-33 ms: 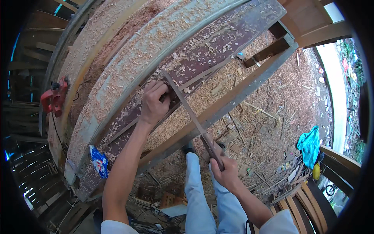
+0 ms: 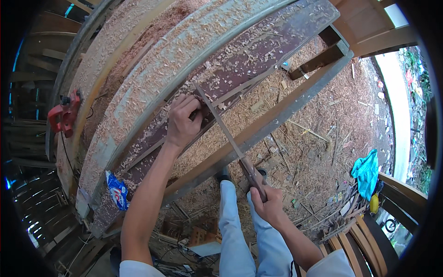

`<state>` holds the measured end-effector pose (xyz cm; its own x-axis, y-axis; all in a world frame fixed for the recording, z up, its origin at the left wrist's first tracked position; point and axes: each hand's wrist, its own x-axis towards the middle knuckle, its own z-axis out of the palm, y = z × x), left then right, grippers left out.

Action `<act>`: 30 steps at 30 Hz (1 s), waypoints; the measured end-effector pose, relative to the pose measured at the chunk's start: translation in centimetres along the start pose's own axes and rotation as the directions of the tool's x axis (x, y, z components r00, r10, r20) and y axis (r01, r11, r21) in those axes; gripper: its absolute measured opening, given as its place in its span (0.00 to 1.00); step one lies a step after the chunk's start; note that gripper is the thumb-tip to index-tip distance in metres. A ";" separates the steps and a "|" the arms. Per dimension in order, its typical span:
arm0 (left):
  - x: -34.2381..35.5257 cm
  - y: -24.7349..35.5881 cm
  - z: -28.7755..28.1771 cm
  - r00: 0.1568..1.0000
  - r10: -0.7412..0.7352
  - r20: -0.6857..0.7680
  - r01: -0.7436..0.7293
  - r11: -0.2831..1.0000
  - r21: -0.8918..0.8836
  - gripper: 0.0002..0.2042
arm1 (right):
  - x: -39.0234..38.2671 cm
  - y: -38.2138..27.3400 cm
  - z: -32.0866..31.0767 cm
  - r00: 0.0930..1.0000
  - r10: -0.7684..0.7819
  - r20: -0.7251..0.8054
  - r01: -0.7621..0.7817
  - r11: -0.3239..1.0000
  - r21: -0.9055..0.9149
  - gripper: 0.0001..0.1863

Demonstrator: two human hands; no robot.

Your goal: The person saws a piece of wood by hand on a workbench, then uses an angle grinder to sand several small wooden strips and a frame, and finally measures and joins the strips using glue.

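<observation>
While a red power tool [image 2: 64, 114] sits out at nine o'clock with a dark cord hanging from it, pale curved boards [image 2: 107, 150] covered in curled shavings sweep from about nine o'clock up toward twelve. At eight o'clock a blue packet [image 2: 117, 191] lies by the near end of a dark purple-brown surface [image 2: 295, 34], which runs beside those boards to between one and two o'clock and is littered with flakes of wood. Near the middle, toward ten o'clock, the left hand [image 2: 184, 116] is over the surface, its fingers curled well in; whether it has hold of something beneath them cannot be told. Just beside those fingers is the front end of a long narrow tool [image 2: 230, 141], which slants from eleven o'clock down to five and passes over a long timber beam [image 2: 281, 113]. Below, at six o'clock, are legs in pale blue trousers [image 2: 234, 226]. At five o'clock the right hand [image 2: 270, 203] is closed round the tool's dark brown handle [image 2: 254, 177]. Farther right, curved wooden strips [image 2: 368, 242] lie toward four o'clock, a crumpled teal bag [image 2: 367, 173] hangs between three and four, and a yellow object [image 2: 374, 203] is just below the bag.
</observation>
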<state>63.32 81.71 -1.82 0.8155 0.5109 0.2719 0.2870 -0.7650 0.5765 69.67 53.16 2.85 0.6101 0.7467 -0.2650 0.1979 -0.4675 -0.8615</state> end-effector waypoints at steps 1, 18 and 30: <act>0.0 0.0 -0.2 1.000 -0.003 -0.003 0.003 1.000 0.002 0.05 | -0.2 -0.2 -0.4 0.999 0.030 0.011 -0.031 0.999 0.035 0.15; -0.2 0.4 0.0 1.000 0.004 -0.013 -0.004 1.000 0.031 0.05 | 4.5 -2.5 1.3 0.990 0.138 0.021 -0.138 0.990 0.030 0.13; -0.1 0.5 0.1 1.000 -0.002 0.000 0.002 0.999 0.033 0.04 | -0.2 -1.3 0.9 0.998 0.020 -0.066 -0.019 1.000 0.023 0.12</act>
<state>63.40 81.24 -1.67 0.8151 0.5123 0.2705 0.3050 -0.7765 0.5514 68.59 54.10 3.64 0.6637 0.7039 -0.2531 0.1687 -0.4706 -0.8661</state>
